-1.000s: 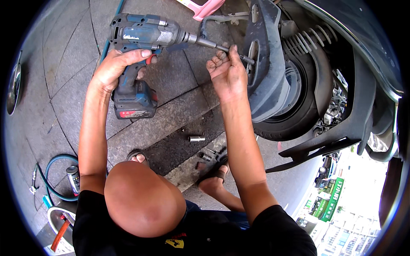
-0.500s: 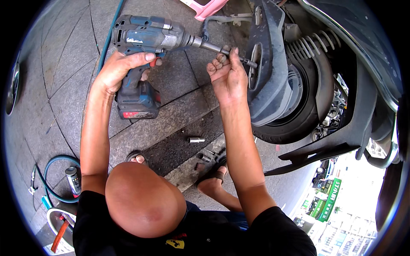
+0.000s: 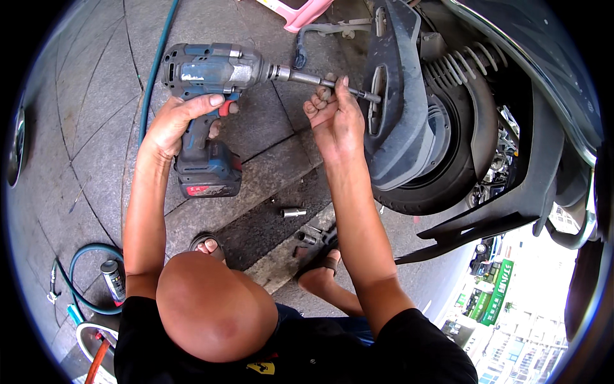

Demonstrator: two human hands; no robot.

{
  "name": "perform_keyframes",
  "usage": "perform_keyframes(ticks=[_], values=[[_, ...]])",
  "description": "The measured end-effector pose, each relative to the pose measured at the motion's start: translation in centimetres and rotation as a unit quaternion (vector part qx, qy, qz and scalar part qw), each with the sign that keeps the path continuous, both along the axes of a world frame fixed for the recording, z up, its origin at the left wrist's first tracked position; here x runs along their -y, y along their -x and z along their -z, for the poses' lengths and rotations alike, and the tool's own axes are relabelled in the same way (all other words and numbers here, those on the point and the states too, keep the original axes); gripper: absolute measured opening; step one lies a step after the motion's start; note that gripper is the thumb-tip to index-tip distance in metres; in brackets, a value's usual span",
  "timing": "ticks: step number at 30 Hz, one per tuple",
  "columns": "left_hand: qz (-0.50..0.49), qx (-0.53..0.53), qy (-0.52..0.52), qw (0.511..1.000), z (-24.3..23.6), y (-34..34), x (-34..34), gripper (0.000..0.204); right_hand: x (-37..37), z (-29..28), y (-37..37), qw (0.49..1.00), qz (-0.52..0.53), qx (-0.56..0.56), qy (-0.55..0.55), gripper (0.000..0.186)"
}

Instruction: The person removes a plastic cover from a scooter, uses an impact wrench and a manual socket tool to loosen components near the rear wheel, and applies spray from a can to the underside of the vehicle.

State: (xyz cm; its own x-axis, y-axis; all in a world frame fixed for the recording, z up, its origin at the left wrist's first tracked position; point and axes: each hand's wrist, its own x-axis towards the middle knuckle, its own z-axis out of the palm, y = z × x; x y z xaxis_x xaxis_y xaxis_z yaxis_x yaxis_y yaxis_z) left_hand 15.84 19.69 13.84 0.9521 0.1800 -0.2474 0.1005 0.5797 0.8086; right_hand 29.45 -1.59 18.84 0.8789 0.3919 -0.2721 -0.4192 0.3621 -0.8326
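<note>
A blue and grey cordless impact wrench (image 3: pixel 217 72) is in my left hand (image 3: pixel 171 125), which wraps its grip with a finger by the red trigger. A battery (image 3: pixel 210 169) sits below the grip. From the wrench's nose runs a long metal extension bar (image 3: pixel 306 77), ending in a slim socket (image 3: pixel 367 96). My right hand (image 3: pixel 341 127) pinches the bar close to the socket, palm up and fingers curled. The socket's tip is at the slot (image 3: pixel 378 101) in a scooter's grey plastic cover (image 3: pixel 403 121); whether it touches anything inside cannot be seen.
Beside the cover are the scooter's rear tyre (image 3: pixel 419 198) and coil spring (image 3: pixel 470 64). A loose socket (image 3: pixel 293 212) lies on the ground between my feet. At left are a green hose (image 3: pixel 89 249) and a spray can (image 3: pixel 113 281); a pink plastic piece (image 3: pixel 300 14) lies far off.
The impact wrench's body has dropped lower, so the extension bar slopes less. Both hands have shifted slightly with it, and the socket stays by the slot.
</note>
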Motion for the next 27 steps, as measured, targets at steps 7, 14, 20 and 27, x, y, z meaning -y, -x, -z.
perform_keyframes(ticks=[7,14,20,27], values=[[-0.043,-0.014,-0.012,0.999,1.0,-0.1,0.1,0.033,-0.3,-0.5,0.3,1.000,0.004,0.010,0.016,0.029],[-0.023,-0.035,0.041,0.998,1.0,-0.1,0.3,0.037,-0.3,0.1,0.2,0.999,0.010,0.018,0.036,0.027],[0.003,-0.100,0.124,0.987,5.4,6.6,-2.8,0.044,-3.0,1.9,5.7,0.996,-0.039,-0.006,0.075,0.030],[0.065,-0.346,0.088,0.932,9.0,17.5,-2.2,0.034,2.1,16.3,17.7,0.919,-0.051,-0.390,-0.008,0.020]])
